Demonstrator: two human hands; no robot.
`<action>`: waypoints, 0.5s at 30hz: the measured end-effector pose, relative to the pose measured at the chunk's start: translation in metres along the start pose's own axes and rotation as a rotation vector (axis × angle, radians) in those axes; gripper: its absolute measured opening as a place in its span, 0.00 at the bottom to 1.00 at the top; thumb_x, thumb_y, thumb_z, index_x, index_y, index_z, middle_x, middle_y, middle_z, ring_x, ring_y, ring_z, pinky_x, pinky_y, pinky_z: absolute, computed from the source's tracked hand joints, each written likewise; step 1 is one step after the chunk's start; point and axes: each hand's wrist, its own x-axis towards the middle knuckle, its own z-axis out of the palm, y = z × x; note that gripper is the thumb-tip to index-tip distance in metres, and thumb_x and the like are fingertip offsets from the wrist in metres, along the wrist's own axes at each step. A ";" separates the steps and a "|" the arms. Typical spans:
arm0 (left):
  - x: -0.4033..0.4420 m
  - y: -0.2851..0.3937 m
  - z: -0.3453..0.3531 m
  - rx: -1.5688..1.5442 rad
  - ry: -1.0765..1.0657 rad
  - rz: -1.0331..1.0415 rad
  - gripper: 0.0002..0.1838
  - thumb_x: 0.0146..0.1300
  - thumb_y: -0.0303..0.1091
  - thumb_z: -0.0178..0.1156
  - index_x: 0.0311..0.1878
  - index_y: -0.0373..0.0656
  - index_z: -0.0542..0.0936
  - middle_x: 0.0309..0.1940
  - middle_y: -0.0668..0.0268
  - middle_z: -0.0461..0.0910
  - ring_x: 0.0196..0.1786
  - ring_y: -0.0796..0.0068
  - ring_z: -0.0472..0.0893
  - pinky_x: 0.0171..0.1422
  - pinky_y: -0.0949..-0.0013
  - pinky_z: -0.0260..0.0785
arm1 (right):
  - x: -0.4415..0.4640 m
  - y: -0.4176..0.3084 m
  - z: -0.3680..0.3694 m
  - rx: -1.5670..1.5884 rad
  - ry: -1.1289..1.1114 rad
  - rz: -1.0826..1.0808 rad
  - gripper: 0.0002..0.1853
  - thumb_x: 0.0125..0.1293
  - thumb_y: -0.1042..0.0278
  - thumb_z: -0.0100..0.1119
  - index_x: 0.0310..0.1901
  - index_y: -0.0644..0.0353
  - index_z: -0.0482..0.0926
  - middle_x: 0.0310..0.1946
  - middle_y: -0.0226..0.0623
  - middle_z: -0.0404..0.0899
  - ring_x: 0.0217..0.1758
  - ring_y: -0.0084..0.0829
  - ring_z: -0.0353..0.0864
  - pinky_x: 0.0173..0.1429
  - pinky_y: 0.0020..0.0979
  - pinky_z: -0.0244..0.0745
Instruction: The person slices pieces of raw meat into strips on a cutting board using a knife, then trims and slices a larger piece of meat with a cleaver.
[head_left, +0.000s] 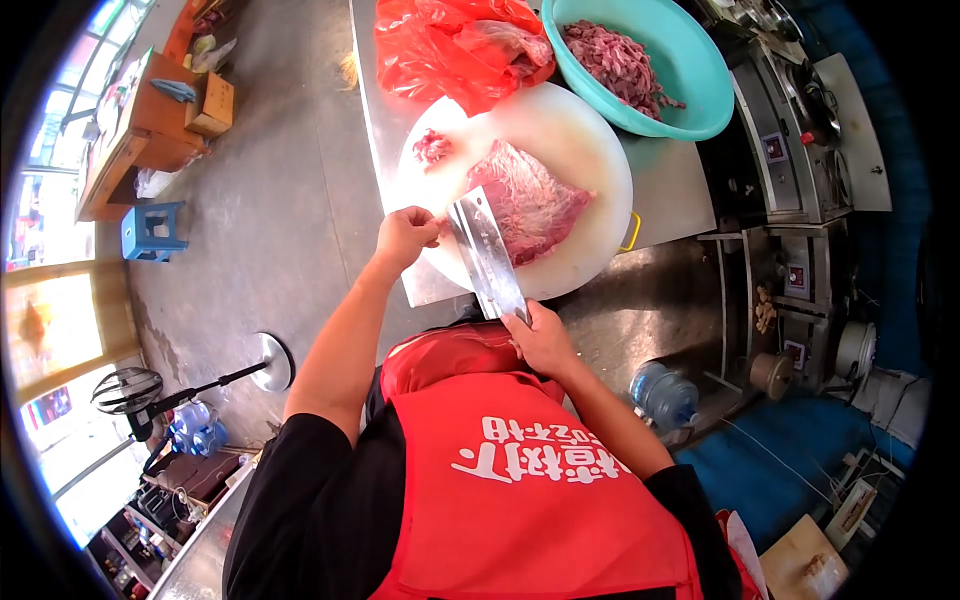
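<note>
A large slab of raw meat (535, 200) lies on the round white cutting board (590, 150). My right hand (543, 338) is closed round the handle of a cleaver (487, 250), whose broad blade lies along the slab's left edge. On the blade's left side, my left hand (405, 236) is closed in a pinch on a small bit of meat at the board's edge, mostly hidden by the fingers. A little pile of meat scraps (432, 147) sits at the board's upper left.
Beyond the board are a red plastic bag (450, 50) with meat inside and a turquoise basin (700, 85) holding cut meat strips. A yellow handle (631, 232) sticks out at the board's right. A stove (800, 130) stands farther right.
</note>
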 end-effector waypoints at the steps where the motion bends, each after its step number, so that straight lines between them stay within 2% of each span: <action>1: 0.000 0.002 0.000 -0.006 -0.009 -0.005 0.05 0.70 0.27 0.70 0.40 0.35 0.85 0.33 0.66 0.87 0.34 0.78 0.86 0.43 0.72 0.83 | 0.001 -0.001 0.001 0.002 0.001 -0.002 0.15 0.78 0.60 0.63 0.47 0.67 0.79 0.22 0.35 0.79 0.22 0.23 0.78 0.30 0.33 0.75; 3: 0.003 0.001 -0.001 -0.015 -0.019 -0.005 0.05 0.70 0.27 0.70 0.40 0.35 0.85 0.33 0.66 0.88 0.34 0.78 0.86 0.43 0.73 0.84 | 0.005 -0.002 0.002 -0.102 -0.016 -0.026 0.16 0.77 0.59 0.63 0.47 0.68 0.78 0.25 0.47 0.82 0.26 0.40 0.85 0.36 0.42 0.78; 4: 0.003 -0.001 -0.002 -0.027 -0.028 -0.008 0.06 0.71 0.28 0.70 0.40 0.35 0.85 0.33 0.65 0.88 0.34 0.78 0.86 0.43 0.73 0.84 | 0.010 0.002 0.004 -0.100 -0.016 -0.025 0.16 0.77 0.59 0.63 0.47 0.68 0.78 0.25 0.47 0.82 0.26 0.40 0.85 0.36 0.42 0.78; 6: 0.003 -0.002 -0.003 -0.010 -0.028 0.001 0.06 0.71 0.28 0.70 0.39 0.35 0.85 0.33 0.65 0.88 0.34 0.78 0.86 0.43 0.73 0.84 | 0.027 0.012 0.013 -0.210 0.054 -0.152 0.18 0.77 0.57 0.62 0.48 0.69 0.77 0.32 0.61 0.84 0.37 0.62 0.86 0.45 0.53 0.79; 7: 0.002 -0.003 -0.002 0.004 -0.029 0.010 0.06 0.70 0.28 0.70 0.39 0.35 0.85 0.33 0.65 0.88 0.34 0.78 0.87 0.43 0.73 0.84 | 0.033 0.006 0.016 -0.209 0.056 -0.148 0.18 0.77 0.57 0.62 0.48 0.69 0.77 0.32 0.61 0.84 0.37 0.62 0.86 0.45 0.53 0.79; 9: 0.003 -0.005 -0.002 0.019 -0.028 0.010 0.07 0.70 0.29 0.70 0.40 0.34 0.85 0.34 0.65 0.89 0.35 0.78 0.87 0.43 0.73 0.84 | 0.048 -0.005 0.022 -0.285 0.057 -0.113 0.20 0.77 0.56 0.60 0.49 0.70 0.77 0.40 0.67 0.84 0.48 0.71 0.82 0.52 0.58 0.77; 15: 0.005 -0.010 -0.008 -0.011 0.011 -0.002 0.08 0.68 0.30 0.71 0.40 0.33 0.86 0.33 0.65 0.88 0.34 0.78 0.88 0.41 0.73 0.83 | 0.027 0.012 0.017 -0.397 0.045 -0.153 0.21 0.77 0.54 0.58 0.52 0.69 0.77 0.44 0.69 0.85 0.51 0.69 0.84 0.55 0.59 0.77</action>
